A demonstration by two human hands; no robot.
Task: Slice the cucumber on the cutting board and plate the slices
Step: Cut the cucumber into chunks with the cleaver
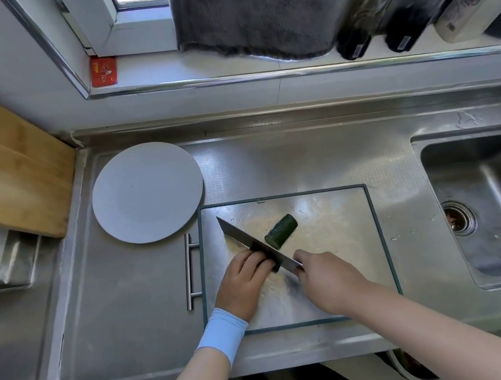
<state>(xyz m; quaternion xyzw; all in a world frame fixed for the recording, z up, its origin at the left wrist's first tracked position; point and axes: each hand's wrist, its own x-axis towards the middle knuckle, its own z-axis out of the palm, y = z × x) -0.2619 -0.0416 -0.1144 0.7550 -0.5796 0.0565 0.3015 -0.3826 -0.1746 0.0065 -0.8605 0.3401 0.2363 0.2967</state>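
So the cucumber (278, 232) is lying on the cutting board (333, 229), pointing diagonally from near-left to far-right, roughly in the middle-left part of the board. The left hand (242, 283) is curled over its near end, fingers bent and pressing down on it, so that end is mostly hidden. There's a light blue wristband (223, 335) on that arm.

The right hand (327, 280) is closed around the handle of a knife (252, 243); the handle itself is buried in the grip, so only the blade shows. The blade runs diagonally with its tip toward the far left, sitting across the cucumber right beside the left hand's knuckles. Can't tell if the edge is actually into the cucumber or just resting on top.

No loose slices visible on the board that I can make out. The board has a dark green rim and a metal handle (191, 272) sticking off its left side.

The plate (147, 191) is round, pale grey, bare, sitting on the steel surface (133, 327) just far-left of the board, its edge about touching the board's corner. The sink (496, 206) is off to the right, well apart from the board.
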